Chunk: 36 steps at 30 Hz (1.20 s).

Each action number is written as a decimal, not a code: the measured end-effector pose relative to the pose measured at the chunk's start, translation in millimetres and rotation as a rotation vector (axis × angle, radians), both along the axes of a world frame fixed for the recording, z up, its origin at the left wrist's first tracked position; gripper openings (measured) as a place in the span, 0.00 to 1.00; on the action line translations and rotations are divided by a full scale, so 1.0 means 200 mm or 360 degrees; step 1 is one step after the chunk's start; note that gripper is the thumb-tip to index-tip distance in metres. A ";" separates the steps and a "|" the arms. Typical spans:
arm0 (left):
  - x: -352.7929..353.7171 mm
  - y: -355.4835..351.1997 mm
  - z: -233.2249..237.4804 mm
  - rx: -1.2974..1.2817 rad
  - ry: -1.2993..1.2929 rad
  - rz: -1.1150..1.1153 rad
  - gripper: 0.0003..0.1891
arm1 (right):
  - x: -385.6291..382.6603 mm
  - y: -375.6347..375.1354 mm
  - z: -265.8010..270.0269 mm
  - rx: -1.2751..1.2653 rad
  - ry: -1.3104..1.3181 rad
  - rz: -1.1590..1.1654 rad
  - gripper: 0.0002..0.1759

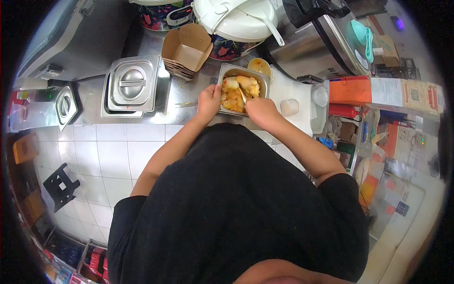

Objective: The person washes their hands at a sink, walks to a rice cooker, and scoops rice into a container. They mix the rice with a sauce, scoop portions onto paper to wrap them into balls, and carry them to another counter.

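A rectangular metal food pan (222, 71) stands at the counter's front edge, holding yellow-orange food (231, 100) with paler chunks. My left hand (209, 100) is closed on the pan's left wall, thumb up along the rim. Over the pan's right front corner, my right hand (261, 112) grips a slim utensil (243, 93) whose far end goes down into the food. That end is buried, so whether it is a spoon or a knife cannot be told. Behind the pan sits a small round tub (259, 66) with yellowish contents. A small white cup (289, 107) lies right of my right hand.
Stacked brown paper trays (188, 47) stand behind my left hand. Lidded metal pans (132, 84) are further left. Patterned pots with a white lid (236, 21) and a large steel appliance (312, 49) line the back. A thin metal utensil (186, 104) lies left of my left wrist.
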<state>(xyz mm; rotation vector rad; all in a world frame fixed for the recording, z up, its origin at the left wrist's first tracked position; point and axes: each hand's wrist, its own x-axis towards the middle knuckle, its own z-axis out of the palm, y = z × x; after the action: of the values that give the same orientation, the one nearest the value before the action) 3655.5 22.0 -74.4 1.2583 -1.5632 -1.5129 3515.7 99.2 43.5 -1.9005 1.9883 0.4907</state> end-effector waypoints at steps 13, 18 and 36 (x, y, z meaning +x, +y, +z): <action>0.02 0.03 0.02 0.0027 0.0055 0.0013 0.19 | -0.14 -0.06 -0.02 -0.0004 -0.0167 -0.0145 0.15; -0.01 0.02 -0.11 -0.0051 0.0101 0.0066 0.18 | -0.06 -0.09 0.12 0.0082 0.0161 0.0009 0.11; 0.00 0.08 -0.10 0.0504 0.0685 0.0175 0.18 | -0.17 0.06 -0.11 0.0034 -0.0358 -0.0091 0.12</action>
<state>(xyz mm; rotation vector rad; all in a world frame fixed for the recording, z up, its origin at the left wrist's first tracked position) 3655.7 37.4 -95.3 1.0653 -0.9925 -1.8598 3481.6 111.9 21.5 -1.7940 1.8773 0.2678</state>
